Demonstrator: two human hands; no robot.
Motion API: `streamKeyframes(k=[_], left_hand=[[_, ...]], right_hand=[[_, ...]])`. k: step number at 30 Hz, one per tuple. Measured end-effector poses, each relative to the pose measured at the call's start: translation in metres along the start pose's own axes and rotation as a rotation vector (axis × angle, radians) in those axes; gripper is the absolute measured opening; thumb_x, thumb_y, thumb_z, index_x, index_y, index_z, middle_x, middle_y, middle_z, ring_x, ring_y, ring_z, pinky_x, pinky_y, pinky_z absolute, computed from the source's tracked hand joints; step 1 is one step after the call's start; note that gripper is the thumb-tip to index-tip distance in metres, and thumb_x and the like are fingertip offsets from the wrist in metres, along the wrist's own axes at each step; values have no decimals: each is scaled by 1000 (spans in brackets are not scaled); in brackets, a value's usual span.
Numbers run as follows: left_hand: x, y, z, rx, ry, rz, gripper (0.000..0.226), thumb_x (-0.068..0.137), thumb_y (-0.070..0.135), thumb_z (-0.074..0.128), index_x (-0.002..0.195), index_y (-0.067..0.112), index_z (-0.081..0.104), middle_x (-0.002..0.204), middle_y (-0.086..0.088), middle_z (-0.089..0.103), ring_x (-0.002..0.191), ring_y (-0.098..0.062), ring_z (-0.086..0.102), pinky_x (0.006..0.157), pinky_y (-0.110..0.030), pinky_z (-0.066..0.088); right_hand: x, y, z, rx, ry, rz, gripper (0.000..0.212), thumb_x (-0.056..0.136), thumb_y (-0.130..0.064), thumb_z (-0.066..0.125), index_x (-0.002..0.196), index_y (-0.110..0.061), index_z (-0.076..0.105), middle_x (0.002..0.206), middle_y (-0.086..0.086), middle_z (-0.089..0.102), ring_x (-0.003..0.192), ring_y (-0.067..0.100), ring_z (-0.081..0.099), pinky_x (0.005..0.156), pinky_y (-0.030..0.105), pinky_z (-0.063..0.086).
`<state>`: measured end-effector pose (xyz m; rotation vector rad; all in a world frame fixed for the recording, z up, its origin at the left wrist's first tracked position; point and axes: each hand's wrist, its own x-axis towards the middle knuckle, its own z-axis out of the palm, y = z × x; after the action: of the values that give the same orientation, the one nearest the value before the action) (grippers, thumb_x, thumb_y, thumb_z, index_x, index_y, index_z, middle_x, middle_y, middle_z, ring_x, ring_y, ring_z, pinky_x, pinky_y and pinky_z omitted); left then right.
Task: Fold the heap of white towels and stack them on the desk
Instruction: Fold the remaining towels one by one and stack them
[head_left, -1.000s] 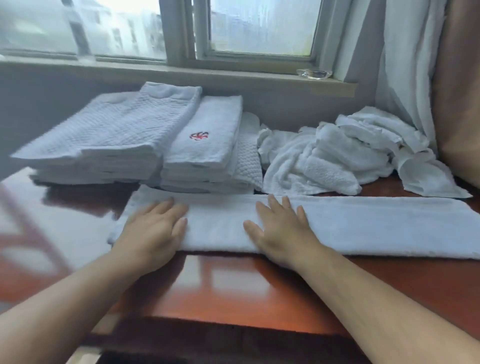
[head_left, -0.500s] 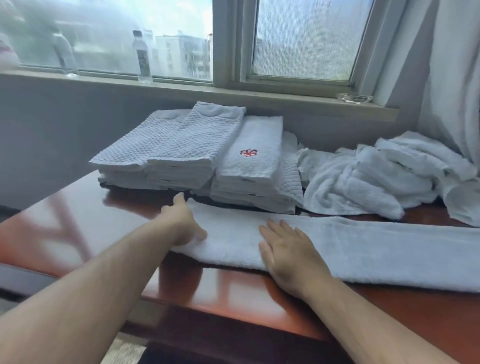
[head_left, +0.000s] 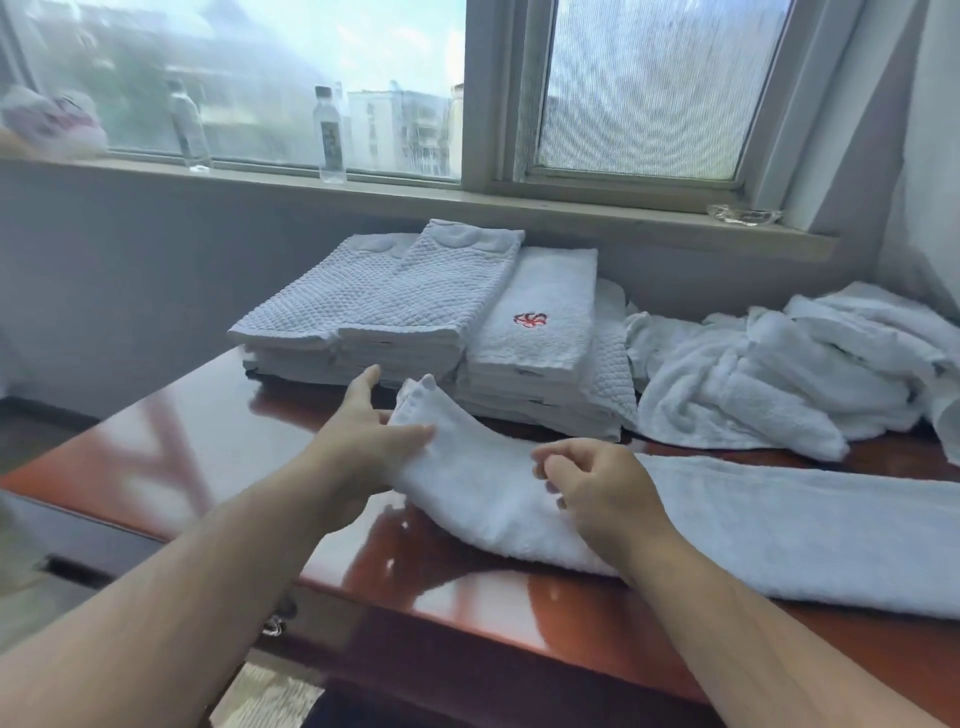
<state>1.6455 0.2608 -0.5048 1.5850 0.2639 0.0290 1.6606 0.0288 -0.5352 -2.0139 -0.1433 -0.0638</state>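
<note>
A long white towel (head_left: 779, 525), folded into a strip, lies across the reddish desk (head_left: 197, 441). My left hand (head_left: 369, 431) grips its left end and holds that end lifted off the desk. My right hand (head_left: 597, 488) hovers over the strip's middle with fingers curled and nothing in them. Behind stand two stacks of folded white towels: a waffle-weave stack (head_left: 384, 301) and a stack topped by a towel with a red emblem (head_left: 535, 332). A heap of unfolded white towels (head_left: 769, 374) lies at the back right.
A grey wall and window sill (head_left: 571, 208) run behind the desk. Two clear bottles (head_left: 330, 135) and a glass dish (head_left: 743, 214) stand on the sill. A white curtain (head_left: 930, 208) hangs at the right. The desk's front edge is close to me.
My left hand went from pressing flat on the towel to gripping and lifting its left end. My right hand rose from flat on the towel and curled its fingers. The view shifted up and left.
</note>
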Motion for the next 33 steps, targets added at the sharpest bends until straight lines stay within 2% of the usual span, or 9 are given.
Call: streamKeyframes(k=[3,8,13,17,19,21,25,28,33], left_hand=[[-18,10,19,-54,-201,95,116,69,18,76,158,43,5,119,-9,71,101,-28,73,70,-38,58],[-28,13,48,132,-434,167,118,70,22,74,157,48,-2,130,13,65,105,-14,69,92,-38,52],[-25,7,56,-25,-463,122,100,65,4,55,151,45,24,124,4,70,95,-17,67,86,-35,53],[-15,0,56,-67,-234,235,75,68,1,50,139,25,51,114,-2,71,80,-12,67,70,-27,53],[-12,-3,59,3,-138,303,62,73,10,50,130,31,58,113,2,69,79,-4,64,70,-25,52],[-12,-9,69,135,-158,354,54,72,23,52,122,44,59,118,11,65,91,5,60,84,-24,48],[-12,-12,106,431,-231,477,56,84,40,47,140,40,52,133,29,50,135,3,35,115,-27,28],[-11,-6,141,534,-280,550,52,94,39,46,146,40,46,130,37,43,136,4,27,114,-23,22],[-16,9,215,604,-397,661,49,101,34,48,149,40,42,139,25,42,138,1,25,114,-26,24]], right_hand=[[4,-23,1,527,-201,330,50,103,-45,46,105,-1,71,92,15,76,75,24,70,65,32,55],[8,-30,-13,737,-307,362,83,98,-69,32,117,4,69,113,26,71,95,36,70,89,48,57],[9,-23,-16,652,-149,370,45,100,-39,58,117,2,66,106,24,74,93,40,73,81,51,61],[15,-17,-16,534,-43,372,20,97,-13,57,96,0,73,95,20,76,80,33,75,65,44,62],[16,-15,-21,507,9,388,22,95,-14,57,101,0,73,97,16,76,84,37,73,77,60,60],[17,-11,-31,501,60,392,32,94,-15,55,112,8,68,94,15,71,80,38,64,87,74,47],[16,7,-83,554,155,355,21,95,-10,55,98,1,72,93,15,77,80,29,75,74,47,63],[12,22,-146,500,246,316,17,94,-9,58,94,-2,73,88,12,77,77,25,76,63,36,62],[0,51,-269,384,392,273,15,98,-14,61,100,-4,73,92,12,77,79,23,75,64,33,60]])
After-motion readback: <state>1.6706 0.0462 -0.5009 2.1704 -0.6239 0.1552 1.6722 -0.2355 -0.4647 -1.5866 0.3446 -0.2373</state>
